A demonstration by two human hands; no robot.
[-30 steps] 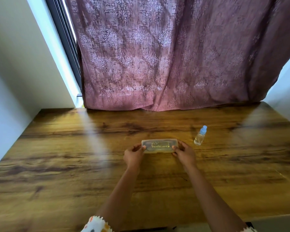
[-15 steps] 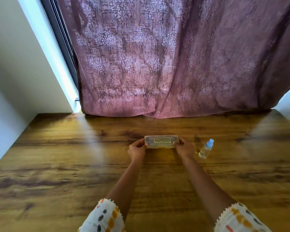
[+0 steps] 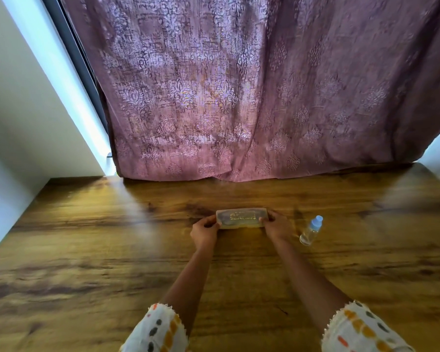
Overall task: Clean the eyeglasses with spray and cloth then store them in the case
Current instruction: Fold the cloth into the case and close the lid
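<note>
The case (image 3: 241, 219) lies flat on the desk (image 3: 92, 250), well out from the person and near the foot of the curtain (image 3: 239, 97), with its long axis running left to right across the view. That axis settles the coming move: the left hand (image 3: 204, 233) sits at the case's left short end and the right hand (image 3: 277, 228) at its right short end, so the two are equally near and neither has to reach across. The fingers (image 3: 266, 219) of both hands are curled narrow around the ends, thumbs on the near edge and tips over the top, holding the case between them. The lid looks shut, and something yellowish with dark lines shows through the cloudy plastic, but it is too blurred to say whether that is the eyeglasses or the cloth. Neither is seen loose on the desk. The spray (image 3: 311, 229) stands just right of the right hand, apart from it and tilted in the wide-angle view, so the right hand is the nearer one for picking it up. My reading is that opening the case is the step in hand, with one hand steadying an end while the other lifts the lid along the long edge.
</note>
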